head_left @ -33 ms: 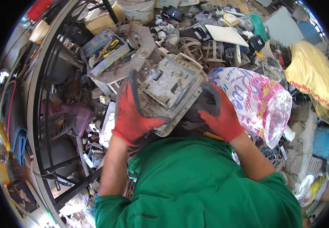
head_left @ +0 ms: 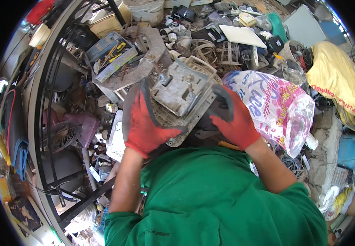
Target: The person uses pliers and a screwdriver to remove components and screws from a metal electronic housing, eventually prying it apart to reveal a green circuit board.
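In front of my torso is a dirty grey metal housing (head_left: 180, 95), tilted, with a square plate and bolts on its upper face. My left hand (head_left: 149, 123), in a red glove with dark grip patches, grips its left side, thumb over the near edge. At the right edge is my right hand (head_left: 234, 119), gloved the same way, its fingers curled against the housing. The fingertips under the housing are hidden. A ring-shaped grey metal piece (head_left: 160, 43) lies just beyond it.
A blue toolbox (head_left: 103, 45) with hand tools stands at the far left, beside a black metal frame (head_left: 46, 106). On the right lie a printed plastic sack (head_left: 267, 106) and a yellow bag (head_left: 337, 74). Mixed scrap and a white panel (head_left: 242, 36) cover the far ground.
My left hand and forearm have shifted slightly to the right along the housing. The right hand has moved a little left, and the housing remains between both hands.
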`<action>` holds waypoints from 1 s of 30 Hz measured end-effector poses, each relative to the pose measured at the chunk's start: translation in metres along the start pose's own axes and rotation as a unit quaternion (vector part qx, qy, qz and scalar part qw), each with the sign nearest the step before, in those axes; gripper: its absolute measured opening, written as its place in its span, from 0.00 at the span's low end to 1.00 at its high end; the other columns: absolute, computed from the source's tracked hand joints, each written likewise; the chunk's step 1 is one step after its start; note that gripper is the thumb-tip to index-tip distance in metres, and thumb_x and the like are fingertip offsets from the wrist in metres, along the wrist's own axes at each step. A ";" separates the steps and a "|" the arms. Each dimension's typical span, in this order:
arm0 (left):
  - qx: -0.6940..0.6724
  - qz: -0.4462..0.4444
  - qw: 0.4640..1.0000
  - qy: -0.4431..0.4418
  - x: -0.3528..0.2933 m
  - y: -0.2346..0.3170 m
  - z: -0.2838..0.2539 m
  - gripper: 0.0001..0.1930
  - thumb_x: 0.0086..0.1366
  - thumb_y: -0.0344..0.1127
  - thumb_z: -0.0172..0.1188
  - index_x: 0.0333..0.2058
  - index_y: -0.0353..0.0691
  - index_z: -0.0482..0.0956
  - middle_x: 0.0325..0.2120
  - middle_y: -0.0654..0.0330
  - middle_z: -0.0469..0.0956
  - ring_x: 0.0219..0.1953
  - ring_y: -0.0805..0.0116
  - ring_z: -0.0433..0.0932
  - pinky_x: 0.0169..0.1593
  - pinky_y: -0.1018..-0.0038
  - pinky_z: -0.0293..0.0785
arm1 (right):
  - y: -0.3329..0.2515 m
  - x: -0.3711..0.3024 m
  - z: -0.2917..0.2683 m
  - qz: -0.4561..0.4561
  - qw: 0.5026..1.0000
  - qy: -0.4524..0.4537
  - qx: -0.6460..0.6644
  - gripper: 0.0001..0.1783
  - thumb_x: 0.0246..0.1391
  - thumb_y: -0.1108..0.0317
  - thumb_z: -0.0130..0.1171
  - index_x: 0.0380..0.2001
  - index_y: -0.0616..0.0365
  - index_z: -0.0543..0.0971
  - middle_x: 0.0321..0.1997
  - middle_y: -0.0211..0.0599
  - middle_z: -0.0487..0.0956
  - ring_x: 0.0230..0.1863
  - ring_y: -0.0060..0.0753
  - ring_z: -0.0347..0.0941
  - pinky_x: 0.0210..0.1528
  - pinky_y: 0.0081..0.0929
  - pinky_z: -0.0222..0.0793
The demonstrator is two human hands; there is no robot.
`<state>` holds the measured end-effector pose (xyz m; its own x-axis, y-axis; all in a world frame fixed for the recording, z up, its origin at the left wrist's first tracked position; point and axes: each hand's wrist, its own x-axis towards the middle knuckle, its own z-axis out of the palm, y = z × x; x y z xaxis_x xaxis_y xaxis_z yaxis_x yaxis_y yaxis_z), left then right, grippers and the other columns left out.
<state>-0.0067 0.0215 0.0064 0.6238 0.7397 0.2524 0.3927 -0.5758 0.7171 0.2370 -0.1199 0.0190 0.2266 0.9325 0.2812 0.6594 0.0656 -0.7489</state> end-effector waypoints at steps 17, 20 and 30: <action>0.045 0.089 0.985 0.142 -0.003 0.012 0.030 0.35 0.40 0.44 0.81 0.45 0.37 0.74 0.56 0.38 0.68 0.61 0.39 0.67 0.61 0.54 0.67 | 0.032 0.031 0.017 0.125 0.941 0.055 0.311 0.24 0.59 0.67 0.62 0.56 0.59 0.70 0.54 0.44 0.76 0.57 0.36 0.72 0.58 0.34 0.69; 0.065 0.123 0.981 0.133 -0.015 0.019 0.031 0.36 0.37 0.44 0.83 0.44 0.38 0.74 0.58 0.38 0.66 0.61 0.37 0.68 0.62 0.53 0.68 | 0.017 0.044 -0.002 0.209 0.892 -0.023 0.399 0.29 0.61 0.66 0.60 0.63 0.62 0.65 0.56 0.40 0.77 0.57 0.29 0.72 0.58 0.29 0.69; 0.241 0.338 0.908 0.062 -0.007 0.029 -0.018 0.32 0.42 0.39 0.76 0.51 0.57 0.80 0.57 0.37 0.68 0.55 0.36 0.74 0.59 0.43 0.71 | -0.009 0.039 -0.020 0.153 0.908 -0.148 0.360 0.27 0.56 0.76 0.61 0.60 0.64 0.73 0.51 0.34 0.82 0.50 0.23 0.76 0.54 0.25 0.72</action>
<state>-0.0119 0.0056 0.0371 0.7629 0.1769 0.6218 0.2179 -0.9759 0.0103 0.2542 -0.0915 0.0492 0.0469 0.9938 -0.1008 -0.0658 -0.0977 -0.9930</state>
